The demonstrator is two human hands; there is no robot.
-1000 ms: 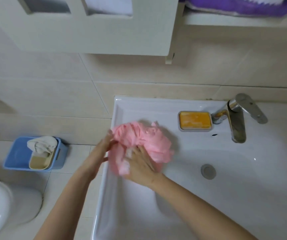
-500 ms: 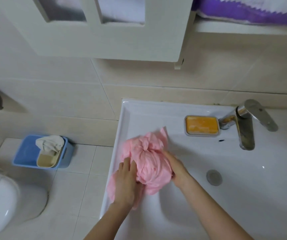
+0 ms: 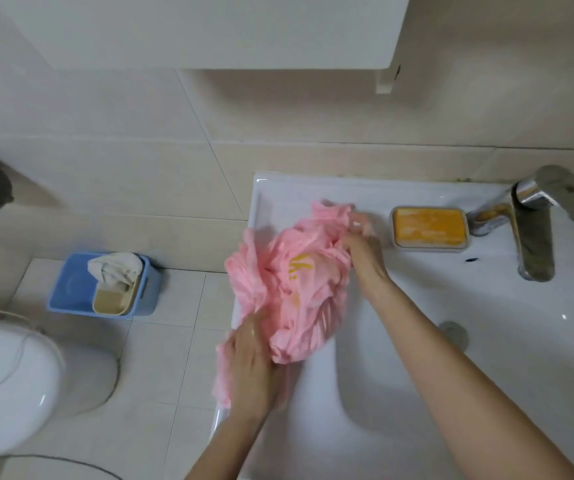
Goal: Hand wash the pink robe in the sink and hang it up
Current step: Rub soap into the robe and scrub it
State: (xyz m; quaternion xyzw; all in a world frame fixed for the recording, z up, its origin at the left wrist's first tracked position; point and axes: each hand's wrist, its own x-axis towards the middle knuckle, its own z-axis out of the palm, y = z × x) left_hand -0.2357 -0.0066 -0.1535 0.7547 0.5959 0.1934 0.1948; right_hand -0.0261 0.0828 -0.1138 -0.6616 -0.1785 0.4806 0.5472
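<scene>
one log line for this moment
stage: washing | left hand: presses pink robe | right hand: grips pink robe | where: sink left ledge

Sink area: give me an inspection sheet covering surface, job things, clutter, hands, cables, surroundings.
Surface: white sink, no running water seen.
Job's things: pink robe bunched on the sink's left rim, overhanging it.
Clutter: orange soap in a dish beside the faucet.
Hands: left hand presses the robe's near end; right hand grips its far edge.
Cables: thin dark line on the floor, possibly a cord.
Surroundings: blue bin and toilet on tiled floor; cabinet above.
</scene>
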